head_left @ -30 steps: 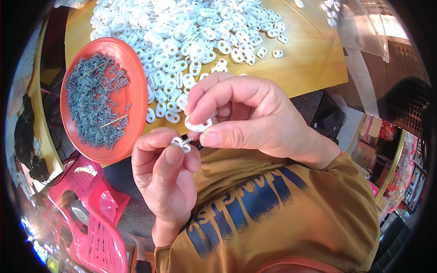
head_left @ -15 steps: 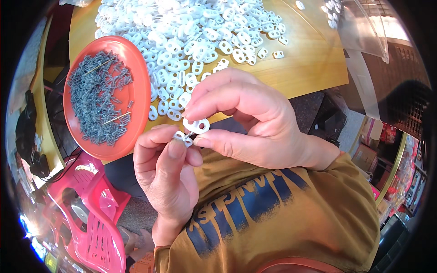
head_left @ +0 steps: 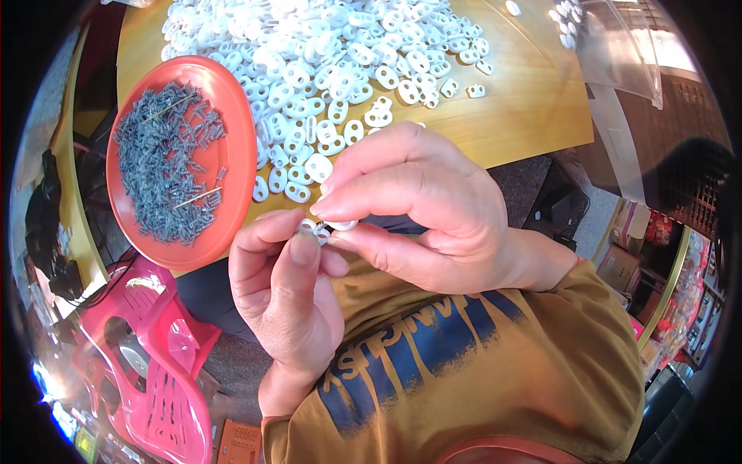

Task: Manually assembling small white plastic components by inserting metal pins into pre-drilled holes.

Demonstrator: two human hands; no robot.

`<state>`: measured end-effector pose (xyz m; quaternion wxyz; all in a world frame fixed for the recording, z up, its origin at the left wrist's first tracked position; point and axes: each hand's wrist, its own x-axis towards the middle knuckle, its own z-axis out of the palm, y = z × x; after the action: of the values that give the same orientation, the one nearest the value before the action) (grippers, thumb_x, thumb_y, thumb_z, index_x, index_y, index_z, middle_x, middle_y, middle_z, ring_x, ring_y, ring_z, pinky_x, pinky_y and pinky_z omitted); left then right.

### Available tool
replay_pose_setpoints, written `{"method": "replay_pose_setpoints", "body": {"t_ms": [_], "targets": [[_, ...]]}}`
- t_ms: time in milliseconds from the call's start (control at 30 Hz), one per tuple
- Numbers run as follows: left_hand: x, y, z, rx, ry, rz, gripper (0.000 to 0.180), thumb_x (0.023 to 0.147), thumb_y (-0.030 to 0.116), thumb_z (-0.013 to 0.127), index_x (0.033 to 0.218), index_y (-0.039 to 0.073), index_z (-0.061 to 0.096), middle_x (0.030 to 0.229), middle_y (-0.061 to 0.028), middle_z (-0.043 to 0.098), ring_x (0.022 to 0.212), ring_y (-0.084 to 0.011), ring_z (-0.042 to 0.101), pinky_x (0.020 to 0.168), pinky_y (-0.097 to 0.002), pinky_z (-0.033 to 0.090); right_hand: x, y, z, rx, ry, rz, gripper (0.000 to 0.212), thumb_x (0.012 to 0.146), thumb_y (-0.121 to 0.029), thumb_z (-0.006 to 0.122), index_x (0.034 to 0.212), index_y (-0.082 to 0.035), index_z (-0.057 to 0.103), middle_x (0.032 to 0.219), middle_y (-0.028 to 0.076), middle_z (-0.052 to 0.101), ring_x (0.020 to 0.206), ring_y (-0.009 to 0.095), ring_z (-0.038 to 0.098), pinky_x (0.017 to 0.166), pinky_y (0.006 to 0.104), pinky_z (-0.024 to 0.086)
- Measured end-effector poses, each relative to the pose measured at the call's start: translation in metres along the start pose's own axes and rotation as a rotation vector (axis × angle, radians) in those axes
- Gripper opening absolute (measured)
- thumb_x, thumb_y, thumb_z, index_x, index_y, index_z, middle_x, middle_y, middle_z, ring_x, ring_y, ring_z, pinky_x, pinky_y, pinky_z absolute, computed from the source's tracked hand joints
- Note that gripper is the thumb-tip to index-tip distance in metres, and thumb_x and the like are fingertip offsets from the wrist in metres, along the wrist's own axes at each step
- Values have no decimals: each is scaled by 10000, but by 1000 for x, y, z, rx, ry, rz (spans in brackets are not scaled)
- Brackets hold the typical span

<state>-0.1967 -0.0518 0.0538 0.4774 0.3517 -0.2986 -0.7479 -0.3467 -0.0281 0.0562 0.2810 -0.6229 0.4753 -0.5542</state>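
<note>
My left hand (head_left: 286, 298) pinches a small white plastic cord lock piece (head_left: 308, 224) between thumb and fingertips. Close against it, my right hand (head_left: 452, 220) grips a white two-hole plastic piece (head_left: 342, 226), mostly covered by my fingers. The two pieces meet or nearly meet; whether they touch is hard to see. Ahead of my hands lies a heap of loose white oval two-hole pieces (head_left: 294, 100). To the left, an orange-red plate (head_left: 241, 127) holds a mass of small grey metal springs (head_left: 158, 174) and thin brass-coloured sticks (head_left: 197, 198).
The heap and plate rest on a yellow wooden table (head_left: 533, 124). A pink plastic chair (head_left: 166, 387) stands at lower left. At far right are a clear plastic bin (head_left: 618, 46), cardboard boxes (head_left: 618, 271) and shelves with packaged goods.
The white piece in my right hand has tilted from face-on to nearly edge-on and come down closer to the left-hand piece. My right fingers have closed over it.
</note>
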Motion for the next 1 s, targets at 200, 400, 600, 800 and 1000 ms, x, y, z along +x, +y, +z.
{"method": "replay_pose_setpoints", "body": {"t_ms": [200, 400, 600, 800, 1000], "targets": [[-2, 1, -2, -14, -16, -20, 192, 799, 12, 596, 976, -30, 535, 880, -89, 558, 591, -121, 534, 547, -219, 461, 0, -2, -2, 141, -29, 138, 240, 702, 55, 657, 923, -25, 609, 959, 101, 551, 829, 183, 562, 682, 256, 467], [-1, 2, -4, -19, -37, -43, 187, 800, 17, 597, 969, -30, 535, 862, -85, 562, 584, -123, 536, 544, -216, 463, 2, -2, -5, 131, -54, 138, 212, 706, 47, 664, 897, -32, 618, 944, 95, 556, 831, 172, 561, 698, 260, 461], [-1, 5, -1, -43, -44, -121, 175, 807, 23, 591, 958, -32, 522, 811, -97, 581, 577, -138, 558, 543, -223, 469, 0, -3, -7, 132, -59, 144, 194, 701, 45, 673, 869, -35, 621, 930, 93, 560, 838, 168, 558, 715, 261, 454], [-3, 6, 1, -27, -27, -166, 160, 813, 22, 579, 946, -33, 509, 785, -109, 590, 574, -149, 568, 542, -229, 471, -3, -1, -8, 215, -110, 193, 188, 713, 52, 662, 884, -14, 621, 980, 100, 535, 865, 165, 544, 732, 263, 448], [-2, 3, -5, -40, -66, -130, 150, 809, 21, 586, 931, -26, 513, 793, -111, 598, 563, -145, 558, 531, -233, 466, -7, -1, -7, 275, -90, 224, 179, 747, 58, 619, 917, 2, 614, 1014, 108, 522, 878, 170, 539, 751, 267, 444]]}}
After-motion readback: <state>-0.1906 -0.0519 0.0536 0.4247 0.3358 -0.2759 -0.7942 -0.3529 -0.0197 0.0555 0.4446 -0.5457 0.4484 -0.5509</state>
